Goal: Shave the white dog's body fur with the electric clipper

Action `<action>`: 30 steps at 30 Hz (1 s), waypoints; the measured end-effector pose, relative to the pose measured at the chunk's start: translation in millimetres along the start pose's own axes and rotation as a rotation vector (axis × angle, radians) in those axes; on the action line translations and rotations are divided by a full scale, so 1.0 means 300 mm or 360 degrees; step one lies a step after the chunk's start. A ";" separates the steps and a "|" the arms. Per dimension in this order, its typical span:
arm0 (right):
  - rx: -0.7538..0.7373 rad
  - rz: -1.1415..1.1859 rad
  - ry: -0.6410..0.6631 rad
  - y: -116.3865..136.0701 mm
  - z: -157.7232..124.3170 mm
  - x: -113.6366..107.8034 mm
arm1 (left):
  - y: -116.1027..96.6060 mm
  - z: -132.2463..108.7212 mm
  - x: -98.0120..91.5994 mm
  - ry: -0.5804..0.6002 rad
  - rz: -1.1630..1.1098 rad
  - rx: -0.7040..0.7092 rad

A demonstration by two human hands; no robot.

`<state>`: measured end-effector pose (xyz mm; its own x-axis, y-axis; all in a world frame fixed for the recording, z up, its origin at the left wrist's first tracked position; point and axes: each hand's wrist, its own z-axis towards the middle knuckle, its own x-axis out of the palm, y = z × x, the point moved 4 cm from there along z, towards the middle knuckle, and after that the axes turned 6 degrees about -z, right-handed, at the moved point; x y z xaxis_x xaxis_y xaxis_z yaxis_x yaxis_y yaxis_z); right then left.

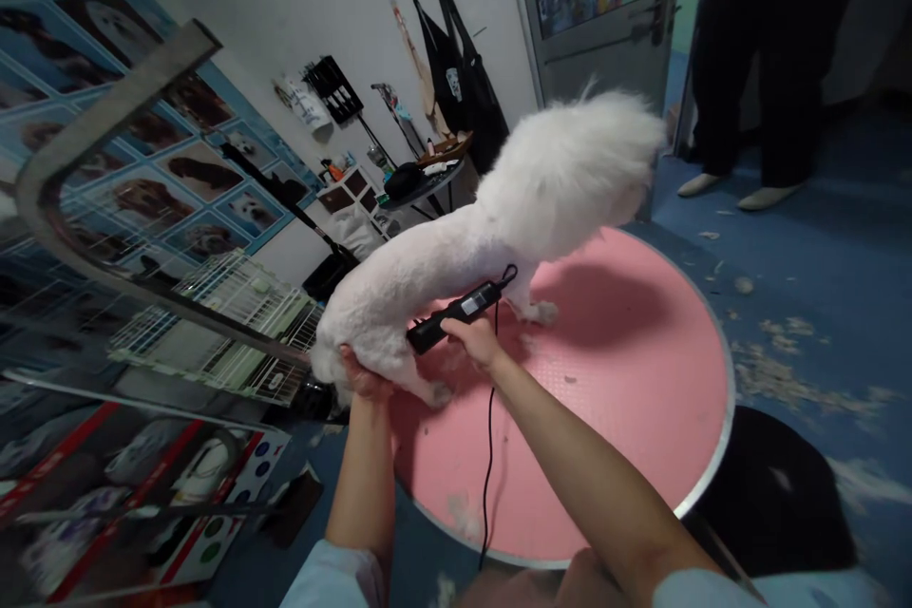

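A white dog (427,256) stands on a round pink grooming table (627,380), its body clipped short and its head fluffy, turned away to the right. My right hand (474,339) is closed around a black electric hair clipper (460,312). The clipper's blade end lies close to the dog's hind leg and lower flank; I cannot tell if it touches. From the clipper's other end a thin black cord (490,456) loops down across the table. At the rear, my left hand (365,375) grips the dog's hind leg, with part of its fingers hidden behind the leg.
A bent metal grooming arm (128,104) rises at the left. Wire cages (214,328) stand behind it. A black round stool seat (773,484) is beside the table at right. Hair clippings (790,370) litter the blue floor. Another person (766,66) stands by the door (605,28).
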<state>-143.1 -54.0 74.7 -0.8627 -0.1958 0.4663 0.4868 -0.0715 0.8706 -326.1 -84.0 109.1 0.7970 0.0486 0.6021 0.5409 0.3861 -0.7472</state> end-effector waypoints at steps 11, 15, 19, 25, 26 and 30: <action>-0.0080 -0.0146 0.0147 -0.058 -0.006 0.068 | 0.013 0.009 0.013 0.0128 -0.0043 -0.0083; -0.0050 -0.0187 0.0081 -0.071 -0.011 0.043 | 0.027 0.010 0.001 0.0099 -0.0052 -0.0144; -0.0081 -0.0172 0.0056 -0.071 0.000 0.054 | 0.022 0.017 -0.011 0.0082 -0.0130 -0.0064; -0.0153 -0.0182 0.0160 -0.070 0.032 0.088 | 0.022 0.036 -0.031 0.0050 -0.0106 -0.0116; -0.0154 -0.0189 0.0173 -0.070 0.034 0.088 | 0.021 0.038 -0.032 0.0040 -0.0097 -0.0110; -0.0158 -0.0263 0.0196 -0.083 0.033 0.084 | 0.025 0.039 -0.021 0.0008 -0.0072 -0.0129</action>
<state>-178.2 -47.5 66.2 -0.9116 -0.2910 0.2905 0.3564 -0.2072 0.9111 -330.1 -70.6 103.0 0.7723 0.0279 0.6346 0.5964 0.3121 -0.7395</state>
